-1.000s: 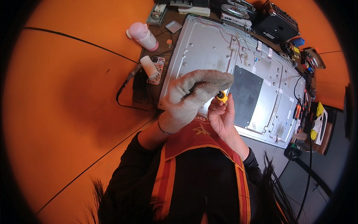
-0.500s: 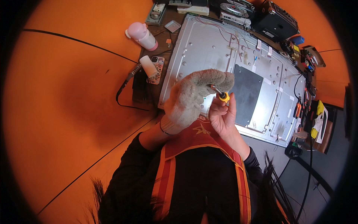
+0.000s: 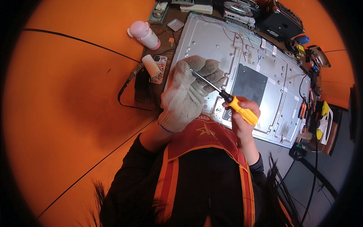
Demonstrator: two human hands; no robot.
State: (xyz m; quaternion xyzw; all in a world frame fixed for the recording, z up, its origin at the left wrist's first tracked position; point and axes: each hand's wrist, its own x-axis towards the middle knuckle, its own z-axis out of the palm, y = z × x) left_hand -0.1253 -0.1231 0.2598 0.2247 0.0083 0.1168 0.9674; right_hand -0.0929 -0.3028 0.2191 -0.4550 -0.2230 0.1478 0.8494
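A grey knitted work glove covers my left hand (image 3: 185,90), held palm up with curled fingers. The metal shaft of a screwdriver (image 3: 242,109) lies across those fingers, its tip at the base of the thumb and forefinger. My right hand (image 3: 244,123) is bare and closed round the yellow handle, lower and to the right. Both hands are above the near left part of a large silver metal panel (image 3: 211,34), apart from its surface. A dark rectangular plate (image 3: 249,94) is fixed on the panel, beyond the handle.
Left of the panel are a pink and white bottle (image 3: 144,34), a phone (image 3: 159,68), a white cylinder (image 3: 151,66) and a corded tool (image 3: 133,73). A black speaker-like box (image 3: 280,20) stands at the back. Pliers (image 3: 301,111) and other tools line the right edge.
The screwdriver has turned so its shaft and whole handle now show. My right hand has moved right and down with the handle; the gloved hand has shifted left and rolled palm up.
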